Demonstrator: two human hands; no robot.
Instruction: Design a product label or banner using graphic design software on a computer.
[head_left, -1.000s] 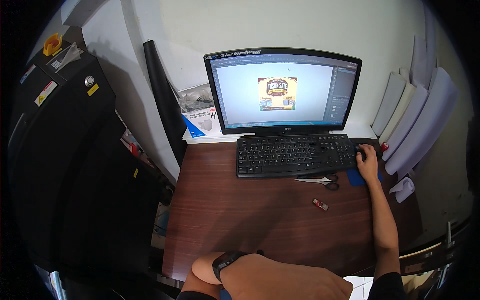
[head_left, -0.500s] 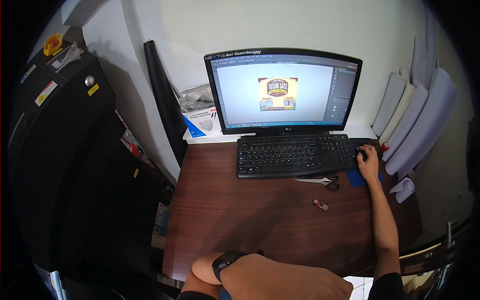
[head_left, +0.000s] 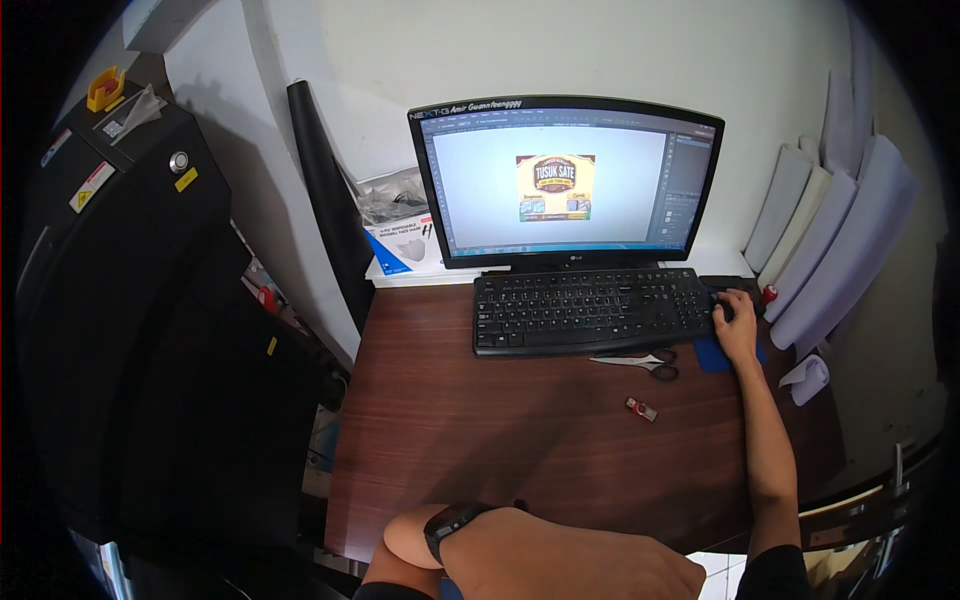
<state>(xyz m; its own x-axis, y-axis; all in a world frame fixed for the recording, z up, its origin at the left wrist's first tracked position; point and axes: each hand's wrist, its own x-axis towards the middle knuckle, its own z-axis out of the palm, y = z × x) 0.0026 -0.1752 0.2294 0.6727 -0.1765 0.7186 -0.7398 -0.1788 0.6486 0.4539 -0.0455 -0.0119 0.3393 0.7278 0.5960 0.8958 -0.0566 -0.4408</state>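
At the right of the desk my right hand is closed over a dark computer mouse, mostly covered by the fingers. Under it lies a blue mouse pad. My left hand looms large at the lower edge, close to the camera, with its fingers hidden. A black wristwatch circles that wrist, and the bent elbow shows at the desk's near edge. Beyond the black keyboard stands a lit monitor, showing a colourful label design on a white page.
Scissors and a red USB stick lie on the brown desk. A mask box stands left of the monitor. Rolled paper sheets lean at the right. A large black machine fills the left side.
Both hands look the same as before. Only a small detail along the top bar of the monitor's screen has changed.
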